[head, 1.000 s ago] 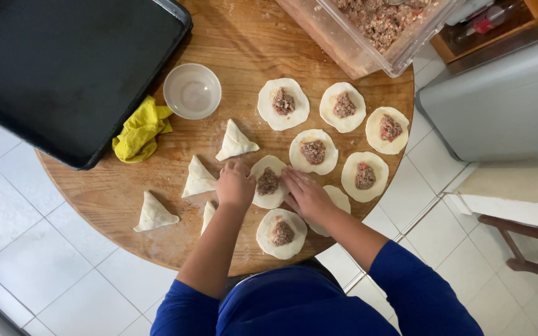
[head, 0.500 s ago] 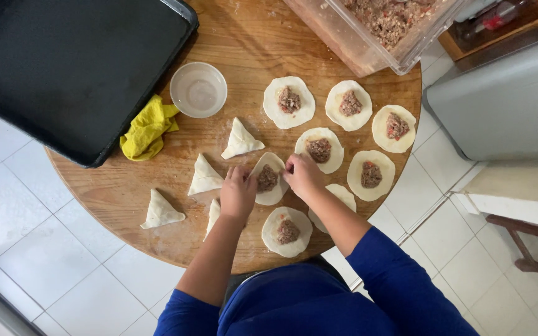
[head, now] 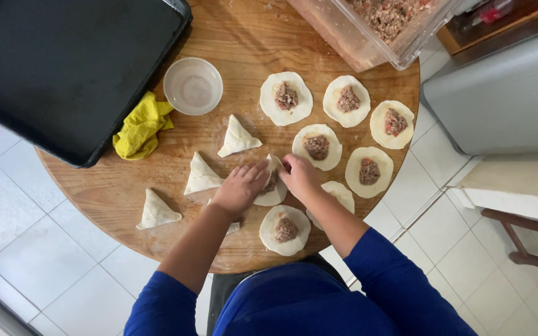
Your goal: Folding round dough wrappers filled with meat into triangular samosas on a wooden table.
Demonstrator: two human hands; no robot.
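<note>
Dough round [head: 273,186] with meat filling sits between your two hands, near the middle of the wooden board [head: 244,37].

Your left hand [head: 239,186] pinches its left edge and your right hand [head: 299,175] pinches its top right edge, both closed on the dough. Nearest you lies another filled round [head: 284,230]. Left of your hands are folded triangles [head: 202,176]. Farther off sit more filled rounds [head: 286,98], a small clear bowl [head: 192,86], a yellow cloth [head: 139,126] and a black tray [head: 63,62].

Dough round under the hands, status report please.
Left hand and right hand pinching one filled dough round. Folded triangle close left. Nothing blocking.
</note>
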